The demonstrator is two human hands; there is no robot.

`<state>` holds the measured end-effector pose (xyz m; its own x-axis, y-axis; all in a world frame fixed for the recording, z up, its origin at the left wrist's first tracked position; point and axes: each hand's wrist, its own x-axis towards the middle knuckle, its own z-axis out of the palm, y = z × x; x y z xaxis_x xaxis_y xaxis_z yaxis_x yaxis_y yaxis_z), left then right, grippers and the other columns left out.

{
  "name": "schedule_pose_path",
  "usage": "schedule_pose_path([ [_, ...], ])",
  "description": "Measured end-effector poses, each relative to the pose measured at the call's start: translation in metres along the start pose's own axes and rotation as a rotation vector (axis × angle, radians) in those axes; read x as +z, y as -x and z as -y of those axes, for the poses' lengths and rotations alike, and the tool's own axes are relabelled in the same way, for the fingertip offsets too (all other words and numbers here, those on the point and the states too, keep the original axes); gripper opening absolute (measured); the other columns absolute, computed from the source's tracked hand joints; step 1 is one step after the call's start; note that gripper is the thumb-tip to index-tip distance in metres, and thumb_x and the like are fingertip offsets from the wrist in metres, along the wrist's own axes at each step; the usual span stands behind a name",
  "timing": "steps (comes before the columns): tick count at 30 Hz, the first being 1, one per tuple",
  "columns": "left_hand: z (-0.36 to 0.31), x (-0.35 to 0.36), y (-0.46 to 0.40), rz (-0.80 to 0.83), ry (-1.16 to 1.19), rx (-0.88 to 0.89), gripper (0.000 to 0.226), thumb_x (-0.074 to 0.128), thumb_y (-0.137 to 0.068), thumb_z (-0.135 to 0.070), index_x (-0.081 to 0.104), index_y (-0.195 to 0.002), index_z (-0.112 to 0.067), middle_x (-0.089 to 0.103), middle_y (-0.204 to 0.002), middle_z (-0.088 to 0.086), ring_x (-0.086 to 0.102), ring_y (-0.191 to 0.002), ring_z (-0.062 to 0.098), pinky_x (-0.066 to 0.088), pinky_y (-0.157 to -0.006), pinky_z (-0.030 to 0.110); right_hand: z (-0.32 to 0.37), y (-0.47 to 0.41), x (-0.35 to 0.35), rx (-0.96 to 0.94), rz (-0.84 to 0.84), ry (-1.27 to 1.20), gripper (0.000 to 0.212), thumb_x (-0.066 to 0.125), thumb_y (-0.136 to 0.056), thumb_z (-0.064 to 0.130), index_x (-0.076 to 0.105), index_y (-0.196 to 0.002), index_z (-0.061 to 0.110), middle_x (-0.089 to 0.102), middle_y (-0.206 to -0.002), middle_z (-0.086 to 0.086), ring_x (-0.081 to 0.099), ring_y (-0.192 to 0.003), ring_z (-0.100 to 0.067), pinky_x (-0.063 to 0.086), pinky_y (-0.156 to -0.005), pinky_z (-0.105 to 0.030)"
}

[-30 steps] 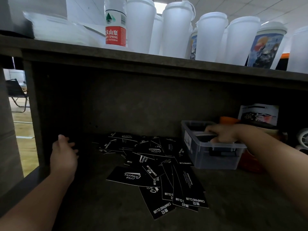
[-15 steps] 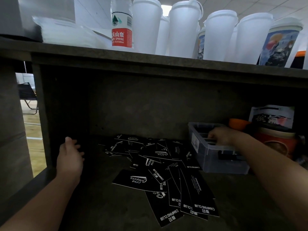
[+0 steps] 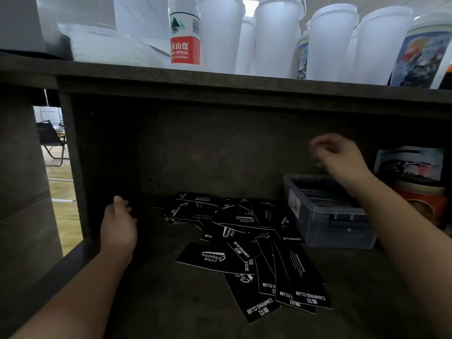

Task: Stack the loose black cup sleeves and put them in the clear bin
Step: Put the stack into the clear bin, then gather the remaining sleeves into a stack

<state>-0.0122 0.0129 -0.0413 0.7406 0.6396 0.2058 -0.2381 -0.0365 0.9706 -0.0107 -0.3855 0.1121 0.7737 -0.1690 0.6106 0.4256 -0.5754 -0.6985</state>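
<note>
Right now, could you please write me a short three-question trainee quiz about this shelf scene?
1. True or false: the right hand is holding a sleeve.
2. Where does the clear bin sit relative to the loose black cup sleeves: A left, B right, C on top?
3. What red-labelled item stands on the upper shelf?

Key: 1 false, it hangs empty above the bin. 2 B. 3 the water bottle.

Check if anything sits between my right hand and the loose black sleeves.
Nothing visible does. The right hand hangs empty above the clear bin, and the loose sleeves lie uncovered on the shelf beside it.
</note>
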Motion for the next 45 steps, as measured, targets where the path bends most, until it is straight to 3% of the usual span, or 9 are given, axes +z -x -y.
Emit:
schedule_pose_path([
  [6, -0.007, 0.012, 0.013, 0.097, -0.338, 0.233, 0.039, 0.033, -0.103, -0.043, 0.059, -0.117, -0.017, 0.060, -0.105, 0.001, 0.055, -0.099, 0.018, 0.041, -0.086, 0.037, 0.010, 0.049, 0.080, -0.013, 0.164, -0.034, 0.023, 0.059, -0.081, 0.011, 0.065, -0.071, 0.030, 0.068, -0.073, 0.001, 0.061, -0.069, -0.014, 0.047, -0.067, -0.027],
  [10, -0.022, 0.038, 0.011, 0.355, -0.485, 0.203, 0.019, 0.050, -0.098, -0.035, 0.064, -0.103, -0.023, 0.067, -0.100, 0.002, 0.062, -0.093, 0.018, 0.044, -0.075, 0.028, -0.023, 0.064, 0.115, 0.364, 0.253, -0.281, 0.020, 0.052, -0.095, 0.012, 0.062, -0.082, 0.023, 0.065, -0.083, -0.001, 0.057, -0.072, -0.011, 0.046, -0.063, -0.022],
  [14, -0.034, 0.081, 0.022, 0.628, -0.718, 0.403, 0.011, 0.060, -0.094, -0.032, 0.067, -0.096, -0.025, 0.064, -0.088, -0.010, 0.062, -0.090, 0.010, 0.042, -0.071, 0.016, -0.045, 0.073, 0.110, 0.418, 0.337, -0.312, 0.017, 0.047, -0.098, 0.017, 0.063, -0.099, 0.023, 0.067, -0.104, 0.000, 0.062, -0.092, -0.012, 0.047, -0.081, -0.024],
  [21, -0.007, 0.122, 0.043, 0.834, -1.100, 0.569, 0.066, 0.046, -0.089, -0.066, 0.038, -0.144, -0.031, 0.034, -0.149, -0.003, 0.023, -0.138, 0.021, 0.022, -0.112, 0.035, -0.058, 0.070, 0.104, 0.390, 0.304, -0.287, 0.021, 0.043, -0.100, 0.021, 0.063, -0.105, 0.028, 0.063, -0.109, 0.007, 0.058, -0.105, -0.009, 0.041, -0.086, -0.024],
  [26, -0.005, 0.108, 0.040, 0.791, -1.025, 0.578, 0.053, 0.058, -0.081, -0.068, 0.049, -0.123, -0.038, 0.038, -0.144, -0.011, 0.022, -0.136, 0.014, 0.021, -0.108, 0.034, -0.065, 0.072, 0.109, 0.171, 0.278, -0.002, 0.017, 0.046, -0.099, 0.022, 0.062, -0.105, 0.024, 0.063, -0.097, 0.010, 0.057, -0.090, -0.003, 0.040, -0.070, -0.012],
  [31, -0.012, 0.105, 0.035, 0.815, -0.928, 0.484, 0.049, 0.077, -0.066, -0.061, 0.051, -0.098, -0.035, 0.048, -0.125, -0.011, 0.037, -0.121, 0.011, 0.036, -0.107, 0.036, -0.063, 0.071, 0.108, 0.091, 0.280, 0.075, 0.014, 0.049, -0.097, 0.019, 0.060, -0.103, 0.025, 0.060, -0.091, 0.015, 0.057, -0.084, -0.003, 0.038, -0.066, -0.005],
  [34, -0.016, 0.105, 0.030, 0.878, -0.660, 0.298, 0.038, 0.087, -0.068, -0.033, 0.055, -0.087, -0.025, 0.064, -0.104, -0.004, 0.058, -0.088, 0.006, 0.050, -0.079, 0.021, -0.063, 0.069, 0.105, 0.072, 0.269, 0.077, 0.013, 0.051, -0.096, 0.019, 0.059, -0.104, 0.025, 0.061, -0.093, 0.012, 0.057, -0.084, -0.004, 0.040, -0.067, -0.009],
  [37, -0.022, 0.103, 0.029, 0.962, -0.497, 0.061, 0.029, 0.080, -0.077, -0.013, 0.057, -0.094, -0.019, 0.068, -0.089, 0.003, 0.058, -0.071, 0.007, 0.043, -0.056, 0.013, -0.065, 0.065, 0.103, 0.059, 0.292, 0.101, 0.019, 0.054, -0.095, 0.020, 0.058, -0.113, 0.024, 0.063, -0.110, 0.003, 0.059, -0.096, -0.012, 0.044, -0.082, -0.020],
  [45, -0.045, 0.083, 0.019, 1.066, -0.394, -0.296, 0.032, 0.064, -0.087, -0.001, 0.068, -0.114, -0.019, 0.055, -0.081, 0.000, 0.046, -0.058, 0.002, 0.034, -0.044, 0.009, -0.058, 0.075, 0.097, 0.015, 0.627, 0.379, 0.060, 0.060, -0.088, 0.049, 0.040, -0.143, 0.032, 0.047, -0.144, 0.002, 0.047, -0.128, -0.015, 0.034, -0.100, -0.021],
])
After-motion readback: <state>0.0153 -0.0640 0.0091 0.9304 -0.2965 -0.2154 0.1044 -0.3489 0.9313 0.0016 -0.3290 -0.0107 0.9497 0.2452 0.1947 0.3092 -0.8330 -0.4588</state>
